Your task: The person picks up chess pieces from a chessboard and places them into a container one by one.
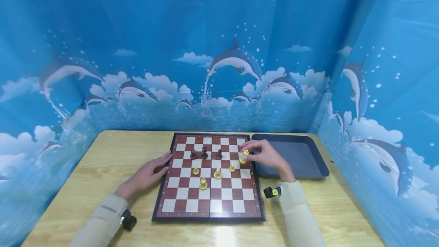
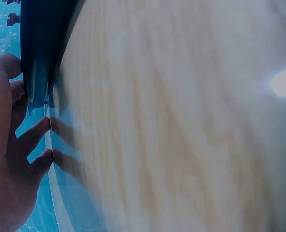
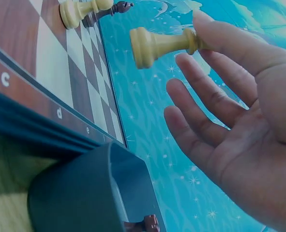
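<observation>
The chessboard (image 1: 236, 206) lies on the table with dark and light pieces on it. Above its right side, my right hand (image 1: 265, 155) pinches a light yellow chess piece (image 3: 157, 46) near the top between thumb and index finger. The piece is tipped sideways in the right wrist view, its base off the board; the other fingers are loosely spread. My left hand (image 1: 147, 176) rests at the board's left edge, fingers extended against it. Three dark chess pieces (image 1: 204, 153) stand on the far half. Several light chess pieces (image 1: 217, 174) stand nearer the middle.
A dark grey tray (image 1: 317, 159) sits right of the board, partly behind my right hand. Inside it, the right wrist view shows a dark reddish piece (image 3: 151, 224). A blue dolphin-print curtain (image 1: 154, 68) surrounds the wooden table (image 1: 82, 180) at the back and sides.
</observation>
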Action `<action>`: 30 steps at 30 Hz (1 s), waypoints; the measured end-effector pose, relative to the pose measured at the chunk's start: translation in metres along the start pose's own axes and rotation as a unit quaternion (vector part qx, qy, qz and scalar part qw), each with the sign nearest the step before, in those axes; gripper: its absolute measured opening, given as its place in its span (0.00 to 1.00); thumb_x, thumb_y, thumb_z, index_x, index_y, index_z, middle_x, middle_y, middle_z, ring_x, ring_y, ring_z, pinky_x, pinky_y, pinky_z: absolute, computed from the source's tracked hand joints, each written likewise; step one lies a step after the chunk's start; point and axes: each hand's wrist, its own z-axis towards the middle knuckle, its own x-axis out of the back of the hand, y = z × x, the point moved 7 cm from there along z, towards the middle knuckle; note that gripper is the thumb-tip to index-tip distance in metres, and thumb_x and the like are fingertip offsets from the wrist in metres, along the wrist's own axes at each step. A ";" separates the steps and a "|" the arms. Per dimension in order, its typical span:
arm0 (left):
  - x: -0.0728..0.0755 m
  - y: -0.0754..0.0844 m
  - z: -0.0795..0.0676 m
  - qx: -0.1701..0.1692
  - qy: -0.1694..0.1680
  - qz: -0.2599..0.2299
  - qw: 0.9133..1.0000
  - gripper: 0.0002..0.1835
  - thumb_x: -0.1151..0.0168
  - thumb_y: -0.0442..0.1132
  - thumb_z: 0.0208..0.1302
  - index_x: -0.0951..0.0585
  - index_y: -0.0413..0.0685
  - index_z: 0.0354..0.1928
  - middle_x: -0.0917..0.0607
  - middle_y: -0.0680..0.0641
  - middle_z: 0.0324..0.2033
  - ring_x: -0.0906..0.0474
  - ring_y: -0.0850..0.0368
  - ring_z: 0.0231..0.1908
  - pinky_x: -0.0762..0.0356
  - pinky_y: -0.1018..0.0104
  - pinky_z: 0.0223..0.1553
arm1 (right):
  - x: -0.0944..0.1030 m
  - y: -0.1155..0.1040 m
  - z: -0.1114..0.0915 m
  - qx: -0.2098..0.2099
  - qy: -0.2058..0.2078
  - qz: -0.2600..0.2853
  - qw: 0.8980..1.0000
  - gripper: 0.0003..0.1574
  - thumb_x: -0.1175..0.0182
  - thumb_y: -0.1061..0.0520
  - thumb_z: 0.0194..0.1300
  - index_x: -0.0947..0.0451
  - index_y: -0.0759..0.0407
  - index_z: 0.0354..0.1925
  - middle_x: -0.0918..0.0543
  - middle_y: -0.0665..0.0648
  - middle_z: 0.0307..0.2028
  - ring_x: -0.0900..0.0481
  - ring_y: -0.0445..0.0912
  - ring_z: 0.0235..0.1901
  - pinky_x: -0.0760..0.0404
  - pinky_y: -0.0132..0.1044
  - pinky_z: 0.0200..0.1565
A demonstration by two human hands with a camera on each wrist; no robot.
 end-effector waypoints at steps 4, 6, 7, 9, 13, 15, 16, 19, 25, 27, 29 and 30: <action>0.000 0.000 0.001 0.000 -0.002 -0.002 1.000 0.30 0.49 0.50 0.80 0.37 0.46 0.77 0.41 0.41 0.78 0.41 0.34 0.74 0.42 0.36 0.72 | 0.004 -0.001 0.000 -0.001 0.021 0.000 1.000 0.17 0.32 0.60 0.68 0.16 0.69 0.51 0.17 0.67 0.58 0.20 0.56 0.58 0.23 0.62 0.61; -0.001 -0.001 0.002 0.000 -0.003 -0.002 1.000 0.30 0.49 0.50 0.80 0.37 0.46 0.77 0.42 0.41 0.78 0.41 0.34 0.74 0.42 0.36 0.72 | 0.006 -0.001 0.000 0.002 0.035 0.003 0.999 0.16 0.32 0.60 0.67 0.15 0.68 0.50 0.17 0.68 0.57 0.20 0.56 0.58 0.23 0.63 0.62; -0.001 -0.001 0.002 0.000 -0.002 -0.001 1.000 0.30 0.49 0.50 0.80 0.37 0.46 0.77 0.41 0.41 0.78 0.41 0.34 0.74 0.42 0.36 0.72 | 0.008 -0.002 0.000 0.002 0.042 0.005 0.999 0.16 0.31 0.59 0.67 0.15 0.68 0.49 0.17 0.69 0.56 0.20 0.57 0.58 0.24 0.63 0.62; -0.001 -0.001 0.002 -0.003 -0.001 -0.001 1.000 0.30 0.49 0.49 0.80 0.37 0.45 0.77 0.41 0.41 0.78 0.41 0.34 0.74 0.42 0.36 0.72 | 0.010 -0.003 0.000 0.003 0.055 0.008 0.998 0.16 0.30 0.59 0.66 0.15 0.68 0.48 0.17 0.70 0.55 0.20 0.57 0.58 0.25 0.63 0.63; -0.001 -0.002 0.002 0.002 -0.001 0.001 1.000 0.30 0.49 0.50 0.79 0.37 0.47 0.77 0.41 0.41 0.78 0.41 0.34 0.74 0.41 0.36 0.72 | 0.017 -0.007 -0.002 0.003 0.083 0.003 0.997 0.15 0.29 0.59 0.65 0.14 0.67 0.47 0.16 0.70 0.54 0.20 0.58 0.58 0.26 0.65 0.64; -0.002 -0.003 0.002 0.002 -0.001 0.002 1.000 0.31 0.49 0.51 0.79 0.37 0.47 0.77 0.41 0.41 0.78 0.41 0.34 0.74 0.41 0.36 0.72 | 0.020 -0.009 -0.004 0.003 0.096 -0.004 0.995 0.14 0.30 0.60 0.65 0.14 0.67 0.48 0.16 0.69 0.54 0.21 0.59 0.58 0.27 0.66 0.64; -0.002 -0.003 0.001 0.005 -0.002 0.002 1.000 0.31 0.49 0.51 0.79 0.37 0.47 0.77 0.41 0.42 0.78 0.41 0.34 0.74 0.41 0.36 0.72 | 0.021 -0.012 -0.006 0.001 0.101 -0.010 0.995 0.14 0.30 0.62 0.65 0.14 0.67 0.48 0.16 0.70 0.54 0.22 0.61 0.59 0.28 0.67 0.64; -0.002 -0.003 0.000 0.004 -0.002 0.001 1.000 0.31 0.49 0.51 0.79 0.37 0.47 0.77 0.41 0.41 0.78 0.41 0.34 0.74 0.41 0.36 0.72 | 0.024 -0.030 -0.012 -0.002 0.113 -0.027 0.993 0.13 0.32 0.64 0.66 0.15 0.67 0.48 0.17 0.70 0.55 0.22 0.63 0.59 0.27 0.66 0.64; -0.003 -0.004 -0.001 0.002 0.000 0.002 1.000 0.31 0.50 0.51 0.80 0.37 0.46 0.77 0.41 0.41 0.78 0.41 0.34 0.74 0.41 0.35 0.72 | 0.031 -0.046 -0.021 -0.014 0.125 -0.041 0.991 0.13 0.33 0.66 0.66 0.15 0.69 0.49 0.16 0.71 0.54 0.23 0.65 0.60 0.27 0.66 0.64; -0.004 -0.005 0.000 0.003 0.000 0.002 1.000 0.31 0.50 0.51 0.80 0.37 0.46 0.77 0.41 0.41 0.78 0.41 0.34 0.74 0.41 0.36 0.72 | 0.036 -0.043 -0.022 -0.018 0.131 -0.048 0.990 0.13 0.33 0.65 0.67 0.15 0.69 0.49 0.16 0.71 0.55 0.22 0.64 0.60 0.26 0.65 0.64; -0.003 -0.005 0.001 0.003 0.001 0.002 1.000 0.31 0.50 0.51 0.80 0.37 0.47 0.77 0.41 0.42 0.78 0.41 0.35 0.74 0.41 0.36 0.72 | 0.040 -0.041 -0.023 -0.023 0.136 -0.048 0.989 0.14 0.33 0.65 0.66 0.15 0.69 0.50 0.17 0.71 0.55 0.20 0.63 0.57 0.21 0.60 0.60; -0.003 -0.004 0.001 0.002 0.003 0.002 1.000 0.30 0.49 0.51 0.80 0.37 0.47 0.77 0.41 0.42 0.78 0.41 0.35 0.74 0.41 0.36 0.72 | 0.042 -0.040 -0.024 -0.025 0.140 -0.048 0.989 0.14 0.33 0.65 0.66 0.15 0.69 0.50 0.17 0.71 0.55 0.18 0.61 0.54 0.19 0.56 0.58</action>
